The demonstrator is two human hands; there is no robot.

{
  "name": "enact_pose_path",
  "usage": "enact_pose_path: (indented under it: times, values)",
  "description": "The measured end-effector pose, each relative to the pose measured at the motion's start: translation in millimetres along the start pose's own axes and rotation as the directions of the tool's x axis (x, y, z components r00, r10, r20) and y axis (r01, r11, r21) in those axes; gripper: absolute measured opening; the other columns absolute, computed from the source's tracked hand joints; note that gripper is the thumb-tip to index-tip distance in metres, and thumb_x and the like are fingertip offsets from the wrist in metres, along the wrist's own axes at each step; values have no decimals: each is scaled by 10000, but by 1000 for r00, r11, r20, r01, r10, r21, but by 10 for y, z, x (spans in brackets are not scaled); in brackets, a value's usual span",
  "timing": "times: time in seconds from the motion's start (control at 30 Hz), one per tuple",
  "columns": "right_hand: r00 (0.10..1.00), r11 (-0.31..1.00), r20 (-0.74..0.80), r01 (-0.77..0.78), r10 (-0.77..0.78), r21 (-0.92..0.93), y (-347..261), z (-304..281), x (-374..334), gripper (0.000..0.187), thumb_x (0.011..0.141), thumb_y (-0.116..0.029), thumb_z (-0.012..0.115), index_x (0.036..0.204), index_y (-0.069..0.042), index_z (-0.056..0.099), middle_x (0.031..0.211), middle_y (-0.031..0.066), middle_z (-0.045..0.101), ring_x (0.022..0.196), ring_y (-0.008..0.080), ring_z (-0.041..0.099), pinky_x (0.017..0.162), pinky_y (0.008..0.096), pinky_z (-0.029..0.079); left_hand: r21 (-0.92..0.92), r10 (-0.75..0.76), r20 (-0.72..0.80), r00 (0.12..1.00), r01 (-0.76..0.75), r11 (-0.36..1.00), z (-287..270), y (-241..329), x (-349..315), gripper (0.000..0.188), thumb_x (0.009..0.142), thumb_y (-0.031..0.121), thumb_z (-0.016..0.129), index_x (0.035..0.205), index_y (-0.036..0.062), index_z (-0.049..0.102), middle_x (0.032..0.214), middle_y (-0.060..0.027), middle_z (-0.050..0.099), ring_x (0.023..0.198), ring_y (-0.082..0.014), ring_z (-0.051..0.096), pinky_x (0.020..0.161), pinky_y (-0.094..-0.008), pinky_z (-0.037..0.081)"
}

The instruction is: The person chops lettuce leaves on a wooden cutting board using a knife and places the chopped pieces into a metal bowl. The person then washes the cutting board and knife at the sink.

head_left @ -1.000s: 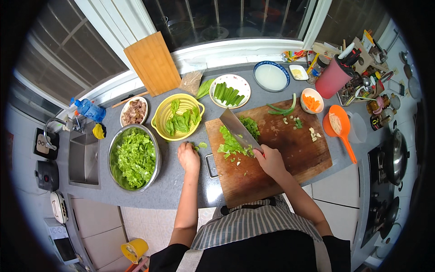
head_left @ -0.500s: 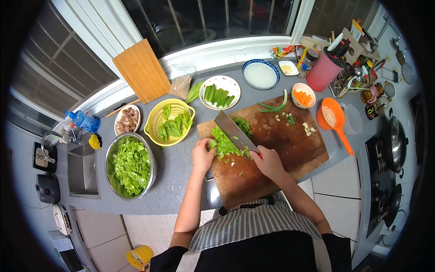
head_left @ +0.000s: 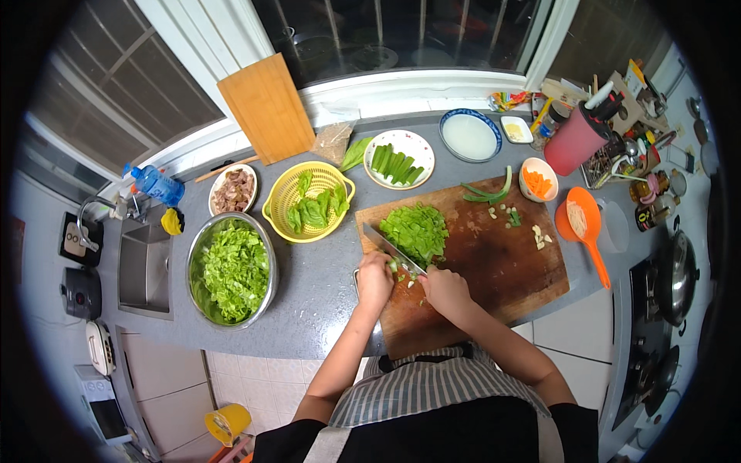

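My right hand [head_left: 445,292] is closed round the handle of a kitchen knife [head_left: 395,251] with a broad steel blade, seen nearly edge-on. Its blade slants to the far left across the near left part of a wooden cutting board [head_left: 502,262]. My left hand [head_left: 375,279] has its fingers curled on pale lettuce stem ends [head_left: 394,266], close beside the blade; the fingertips are partly hidden. Just beyond the blade lies a heap of chopped lettuce [head_left: 415,234]. Small pale stem bits are scattered on the near side.
Left stand a steel bowl of cut lettuce [head_left: 268,297], a yellow colander [head_left: 269,212] with leaves and a plate of meat [head_left: 234,191]. Behind are plates of green strips [head_left: 399,160] and cloudy liquid [head_left: 471,136]. Garlic, scallion and carrot [head_left: 538,184] lie right, near an orange strainer [head_left: 590,247].
The knife has turned from lying slanted over the lettuce to nearly edge-on at its near side. The chopped heap now shows beyond the blade. The whole view has shifted slightly.
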State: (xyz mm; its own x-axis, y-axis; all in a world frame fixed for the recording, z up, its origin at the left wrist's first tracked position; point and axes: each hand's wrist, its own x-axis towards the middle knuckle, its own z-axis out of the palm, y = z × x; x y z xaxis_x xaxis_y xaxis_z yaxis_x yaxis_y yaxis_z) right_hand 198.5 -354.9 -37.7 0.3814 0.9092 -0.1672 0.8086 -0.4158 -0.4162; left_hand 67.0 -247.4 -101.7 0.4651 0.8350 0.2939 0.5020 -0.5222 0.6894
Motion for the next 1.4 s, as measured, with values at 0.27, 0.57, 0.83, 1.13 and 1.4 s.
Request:
enact_pose_path:
  times: [0.27, 0.57, 0.83, 1.13, 1.4]
  values:
    - [975, 937, -214, 25, 54, 348, 261, -353, -9, 307, 892, -315, 562, 765, -40, 512, 658, 227, 580, 648, 446, 567, 564, 527, 437, -307, -129, 63, 990, 143, 941, -223, 174, 205, 221, 728, -72, 633, 938, -9, 655, 953, -141, 618, 719, -221, 614, 668, -288, 512]
    - [962, 976, -239, -166, 130, -140, 739, -469, 267, 259, 911, -318, 519, 815, -78, 537, 667, 172, 629, 631, 381, 627, 585, 493, 498, -1, -81, -215, 973, 83, 997, 456, 314, 274, 521, 882, 185, 544, 1358, 45, 387, 1367, -236, 350, 1245, -414, 339, 1057, -499, 261]
    - [979, 969, -117, -140, 166, 204, 353, 0, 81, 272, 903, -259, 526, 808, -4, 539, 715, 240, 604, 647, 424, 600, 596, 502, 479, -319, -233, -322, 918, 127, 939, 940, 456, 569, 267, 859, 138, 592, 1107, 43, 618, 1161, -162, 542, 1130, -320, 461, 989, -397, 345]
    - [988, 757, 144, -130, 48, 640, -520, -321, 61, 212, 896, -189, 531, 879, 20, 556, 622, 162, 572, 589, 276, 626, 572, 404, 473, -310, -214, -503, 837, 57, 949, -314, 517, 786, 172, 762, 65, 647, 931, 46, 662, 1053, -136, 581, 1057, -324, 496, 951, -419, 369]
    - [925, 743, 158, 168, -347, 648, -2046, -52, 308, 281, 893, -244, 536, 834, 31, 546, 733, 240, 605, 707, 403, 614, 605, 432, 467, 98, -104, -703, 704, 240, 966, -2263, -530, 545, 233, 794, 119, 628, 1017, 55, 655, 1167, -149, 556, 1158, -323, 453, 1018, -471, 309]
